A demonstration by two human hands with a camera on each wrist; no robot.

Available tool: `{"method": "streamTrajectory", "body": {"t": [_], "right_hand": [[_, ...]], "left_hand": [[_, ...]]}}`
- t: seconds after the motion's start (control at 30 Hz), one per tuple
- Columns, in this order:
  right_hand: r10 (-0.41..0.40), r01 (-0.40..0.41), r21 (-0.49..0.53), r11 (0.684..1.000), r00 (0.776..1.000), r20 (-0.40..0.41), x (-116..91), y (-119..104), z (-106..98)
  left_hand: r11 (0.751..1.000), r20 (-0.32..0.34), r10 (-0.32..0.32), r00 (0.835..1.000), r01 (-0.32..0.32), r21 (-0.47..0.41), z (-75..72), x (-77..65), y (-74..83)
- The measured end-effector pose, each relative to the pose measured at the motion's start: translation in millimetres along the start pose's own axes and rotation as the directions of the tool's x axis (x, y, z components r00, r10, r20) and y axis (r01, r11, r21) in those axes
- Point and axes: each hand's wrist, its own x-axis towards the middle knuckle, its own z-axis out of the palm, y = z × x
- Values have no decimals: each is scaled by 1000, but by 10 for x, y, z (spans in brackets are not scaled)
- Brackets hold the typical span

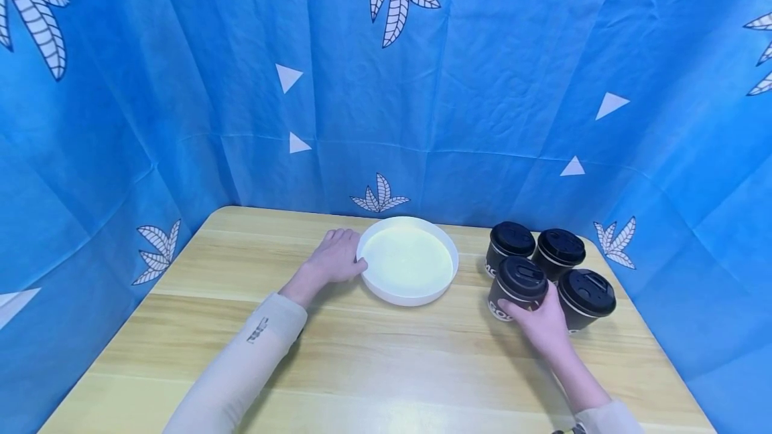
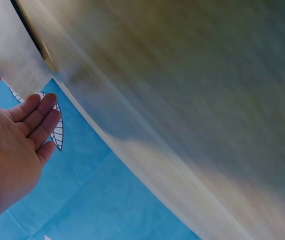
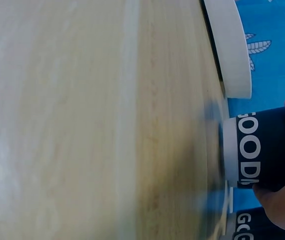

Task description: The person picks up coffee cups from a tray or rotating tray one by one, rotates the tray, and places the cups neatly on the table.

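Note:
A round white tray point(image 1: 407, 263) with a low rim lies toward the back of the wooden table. At its left side is my left hand point(image 1: 335, 256), thumb touching the rim; in the left wrist view the fingers point(image 2: 42, 125) are only slightly bent beside the tray wall point(image 2: 17, 47). My right hand point(image 1: 543, 313) grips a dark lidded paper cup point(image 1: 520, 286) around its side, thumb in front. In the right wrist view this cup point(image 3: 267, 150) shows white lettering and a pale base band, close to the tabletop; whether it touches cannot be told.
Several cups stand at the right: one dark cup point(image 1: 511, 246) behind the held one, another cup point(image 1: 559, 253) at the back right, and a third cup point(image 1: 584, 300) right of my hand. A blue patterned curtain point(image 1: 386, 99) encloses the table point(image 1: 386, 353).

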Motion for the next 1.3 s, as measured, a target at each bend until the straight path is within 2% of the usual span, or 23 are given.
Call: {"method": "streamTrajectory", "body": {"t": [0.27, 0.5, 0.7, 0.9, 1.13, 1.3], "right_hand": [[14, -15, -17, 1000, 1000, -26, -4, 40, -33], [11, -11, -8, 1000, 1000, -15, -13, 41, -38], [61, -57, -71, 996, 996, 58, -64, 34, -96], [143, -123, -110, 986, 971, 191, -158, -2, -170], [152, -82, -257, 963, 952, 266, -261, -67, -252], [117, -8, -338, 941, 946, 302, -355, -143, -273]], "left_hand": [[1000, 14, -4, 1000, 4, 0, 27, 8, -11], [1000, 16, -6, 1000, 6, 1, 28, 0, -9], [1000, 14, -17, 1000, 17, -11, 24, -1, 14], [999, 22, -30, 999, 30, -21, 1, -13, 49], [997, 33, -70, 997, 70, -19, -59, -71, 109], [992, 11, -119, 993, 120, -32, -86, -128, 127]]}}
